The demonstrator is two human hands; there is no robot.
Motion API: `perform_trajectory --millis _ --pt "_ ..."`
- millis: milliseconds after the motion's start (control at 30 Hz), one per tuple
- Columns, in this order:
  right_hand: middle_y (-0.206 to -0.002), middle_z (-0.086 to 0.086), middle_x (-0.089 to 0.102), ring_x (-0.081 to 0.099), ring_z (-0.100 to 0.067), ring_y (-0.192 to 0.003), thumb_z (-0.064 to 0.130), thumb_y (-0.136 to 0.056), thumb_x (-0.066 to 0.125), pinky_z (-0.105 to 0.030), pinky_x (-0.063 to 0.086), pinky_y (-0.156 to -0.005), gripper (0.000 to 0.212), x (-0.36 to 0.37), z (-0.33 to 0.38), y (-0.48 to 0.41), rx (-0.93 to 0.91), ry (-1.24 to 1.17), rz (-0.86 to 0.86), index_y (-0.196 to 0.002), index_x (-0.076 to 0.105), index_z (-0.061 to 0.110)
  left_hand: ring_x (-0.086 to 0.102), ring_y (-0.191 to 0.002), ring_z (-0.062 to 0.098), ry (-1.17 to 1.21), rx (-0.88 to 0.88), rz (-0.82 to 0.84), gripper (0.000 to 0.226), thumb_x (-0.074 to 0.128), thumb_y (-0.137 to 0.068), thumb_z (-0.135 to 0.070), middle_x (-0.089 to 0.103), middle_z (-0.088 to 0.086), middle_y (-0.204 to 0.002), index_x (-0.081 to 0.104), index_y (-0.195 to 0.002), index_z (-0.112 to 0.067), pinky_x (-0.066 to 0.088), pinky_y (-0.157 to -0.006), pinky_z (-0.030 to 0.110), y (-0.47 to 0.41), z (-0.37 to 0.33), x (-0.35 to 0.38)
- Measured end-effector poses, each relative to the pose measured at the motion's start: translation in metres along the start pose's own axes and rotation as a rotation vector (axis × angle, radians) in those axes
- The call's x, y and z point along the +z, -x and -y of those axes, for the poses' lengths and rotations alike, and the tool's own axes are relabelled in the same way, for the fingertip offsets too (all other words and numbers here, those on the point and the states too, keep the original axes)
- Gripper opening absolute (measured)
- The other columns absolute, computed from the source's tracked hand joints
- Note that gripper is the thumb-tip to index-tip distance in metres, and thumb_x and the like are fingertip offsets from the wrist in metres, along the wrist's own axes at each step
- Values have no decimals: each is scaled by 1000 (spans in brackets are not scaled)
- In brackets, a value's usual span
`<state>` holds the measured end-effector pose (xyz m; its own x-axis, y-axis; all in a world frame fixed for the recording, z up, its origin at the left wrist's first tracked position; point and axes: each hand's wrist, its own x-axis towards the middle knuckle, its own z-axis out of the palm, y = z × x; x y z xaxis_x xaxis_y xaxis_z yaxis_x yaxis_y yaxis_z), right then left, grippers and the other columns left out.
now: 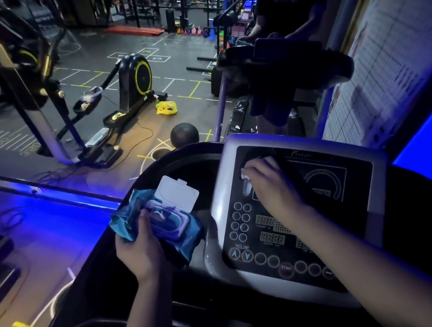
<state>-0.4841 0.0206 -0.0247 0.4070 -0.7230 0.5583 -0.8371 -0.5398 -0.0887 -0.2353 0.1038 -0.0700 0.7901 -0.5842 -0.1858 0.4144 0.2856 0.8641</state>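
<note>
The right forearm (367,266) is stretched over the treadmill panel (354,206). A white wipe (247,184) is held under the curled fingers of the right hand (272,185). It is pressed on the top left part of the dark panel, above the round buttons (239,221). A blue pack of wipes (162,222) is gripped by the left hand (137,246), with fingers wrapped round it, just left of the panel. Its white lid (177,192) is flipped open. A black ball (184,135) is seen on the floor behind.
</note>
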Motion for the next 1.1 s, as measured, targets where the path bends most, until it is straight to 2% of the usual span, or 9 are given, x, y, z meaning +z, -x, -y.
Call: perform_trajectory --millis 133,267,300,333,400,500,633,967,1100 --pt "-97 0 67 59 -20 -87 -13 -73 73 -32 55 -73 28 -3 18 15 17 -199 93 -91 75 8 73 -98 18 17 -9 6 36 74 -98 -8 73 20 -123 66 -131 6 60 -92 32 -1 -1 2" --pt "-91 -8 75 72 -14 -81 -12 -86 65 -22 57 -77 22 -42 20 -14 746 -1152 -150 -99 75 3 73 -99 19 15 -25 11 37 75 -98 -9 74 20 -124 66 -131 5 60 -95 36 1 -1 4" --pt "-95 -9 76 73 -15 -85 -11 -88 64 -23 57 -81 22 -49 14 -21 814 -1239 -220 -104 74 1 73 -97 17 10 -27 8 36 75 -98 -9 74 20 -124 67 -131 5 60 -94 36 1 0 4" --pt "-98 -4 76 72 -14 -90 -7 -89 65 -23 56 -85 22 -54 9 -25 789 -1124 -249 -105 74 5 73 -95 16 5 -27 5 36 75 -98 -9 74 20 -124 67 -130 5 60 -93 35 1 0 4" --pt "-98 8 72 68 -12 -93 -5 -89 66 -20 52 -85 24 -55 3 -24 485 -585 -229 -100 75 14 73 -95 16 -8 -17 5 36 75 -98 -9 74 21 -124 67 -130 5 61 -90 31 0 1 5" --pt "-105 -5 66 64 -18 -87 -7 -85 66 -29 54 -81 26 -38 -1 -12 116 -145 -166 -105 74 8 74 -98 19 -37 -22 6 35 76 -98 -12 75 19 -123 68 -129 3 62 -90 31 -1 3 8" --pt "-110 -9 61 60 -28 -92 0 -88 57 -41 57 -78 33 -12 5 1 122 -76 -60 -117 70 6 74 -112 30 -55 -52 -1 36 78 -97 -15 76 15 -120 69 -128 0 60 -101 45 0 5 10" --pt "-110 3 63 60 -22 -96 -7 -79 72 -37 56 -81 34 6 19 44 -35 -69 54 -107 73 12 75 -109 27 -66 -32 -6 37 77 -98 -15 75 17 -122 68 -130 1 61 -98 41 -4 5 4" --pt "-101 6 75 70 -10 -98 8 -92 69 -28 57 -92 15 -7 30 40 269 -309 10 -106 75 8 75 -106 24 -62 -28 -19 37 77 -98 -15 75 16 -121 67 -131 1 62 -93 35 -3 1 4"
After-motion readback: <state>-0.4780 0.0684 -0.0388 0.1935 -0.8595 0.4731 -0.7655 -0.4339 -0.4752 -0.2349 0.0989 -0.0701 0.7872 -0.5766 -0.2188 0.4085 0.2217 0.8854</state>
